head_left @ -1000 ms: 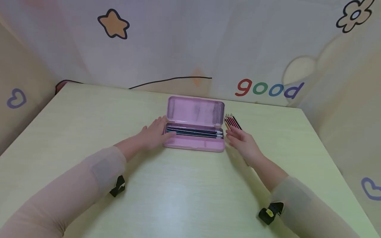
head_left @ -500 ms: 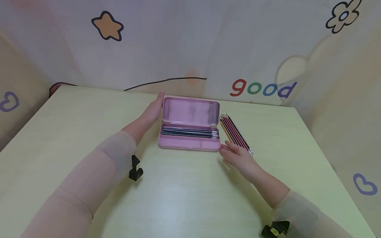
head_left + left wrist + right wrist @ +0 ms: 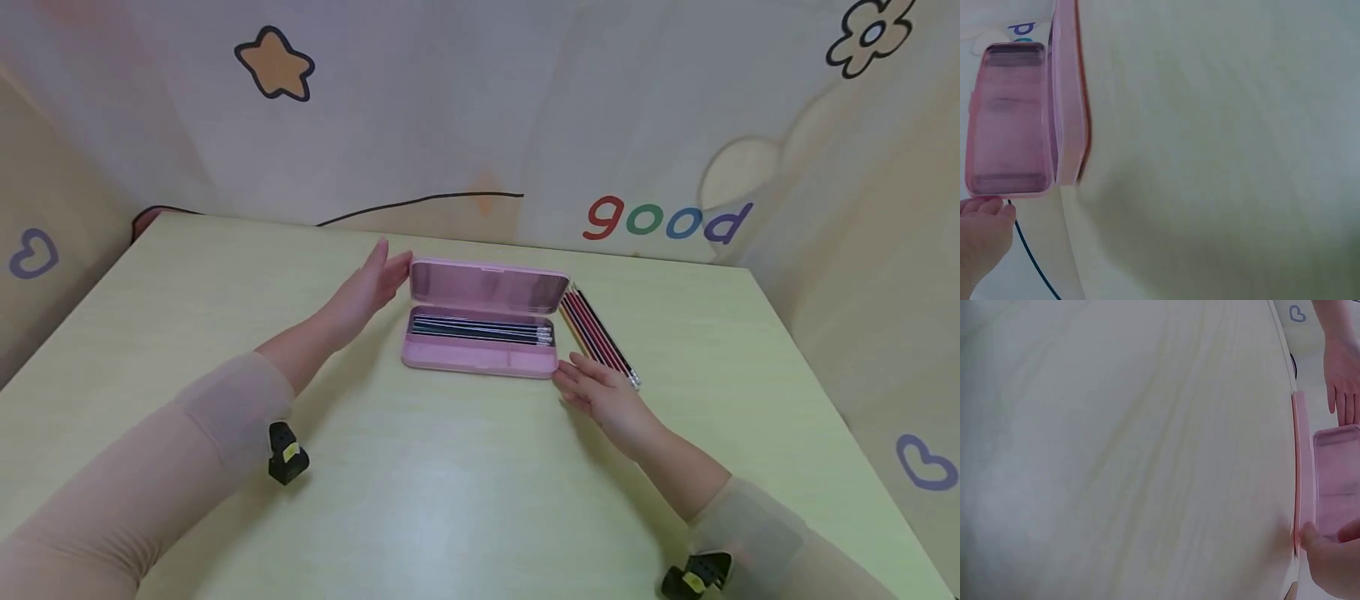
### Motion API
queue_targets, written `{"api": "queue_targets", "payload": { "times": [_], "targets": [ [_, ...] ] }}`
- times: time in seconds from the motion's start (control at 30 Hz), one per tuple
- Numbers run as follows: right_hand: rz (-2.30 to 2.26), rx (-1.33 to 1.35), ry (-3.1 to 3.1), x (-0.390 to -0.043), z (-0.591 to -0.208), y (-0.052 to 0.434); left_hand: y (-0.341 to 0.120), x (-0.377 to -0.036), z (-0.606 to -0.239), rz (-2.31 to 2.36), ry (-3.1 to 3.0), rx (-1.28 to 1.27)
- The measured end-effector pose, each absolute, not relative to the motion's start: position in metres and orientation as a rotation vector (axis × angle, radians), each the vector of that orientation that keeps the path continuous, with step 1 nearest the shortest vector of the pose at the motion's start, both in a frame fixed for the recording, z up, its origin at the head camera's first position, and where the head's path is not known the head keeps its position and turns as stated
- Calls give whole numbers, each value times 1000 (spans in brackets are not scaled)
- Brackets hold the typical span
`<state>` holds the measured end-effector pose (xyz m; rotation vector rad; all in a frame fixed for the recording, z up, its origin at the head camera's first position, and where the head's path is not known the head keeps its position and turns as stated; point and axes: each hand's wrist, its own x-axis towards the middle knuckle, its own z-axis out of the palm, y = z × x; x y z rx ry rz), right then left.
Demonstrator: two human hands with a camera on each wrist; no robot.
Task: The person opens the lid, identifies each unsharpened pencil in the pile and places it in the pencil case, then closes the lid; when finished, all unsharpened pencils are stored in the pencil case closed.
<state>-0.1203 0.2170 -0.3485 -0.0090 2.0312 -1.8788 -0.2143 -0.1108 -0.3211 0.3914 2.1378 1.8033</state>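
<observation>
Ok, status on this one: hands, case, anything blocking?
Left hand open, fingers on lid edge. Right hand open, against the pencil case base corner. Lid part-raised, pencils inside. Loose coloured pencils beside the case, not blocking.

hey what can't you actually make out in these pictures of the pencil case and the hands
- Pencils in the pink pencil case: too small in the head view to count; the lid hides them from both wrist views.
- Left hand: the left wrist view's edge cuts off all but the fingertips; contact with the lid is unclear.
- Loose pencils: their near ends sit behind the right hand in the head view.
</observation>
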Motion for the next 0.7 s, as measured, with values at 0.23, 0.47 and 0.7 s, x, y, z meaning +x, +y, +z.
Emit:
{"api": "queue_targets", "payload": {
  "times": [0.23, 0.47, 0.7],
  "targets": [
    [-1821, -44, 2060, -124, -343, 220, -130, -186, -329, 1544, 2214, 510],
    [-1317, -432, 2613, -129, -336, 222, -130, -171, -339, 1181, 2393, 537],
    [-644, -744, 2788, -123, -337, 211, -125, -160, -346, 526, 2672, 955]
  ]
}}
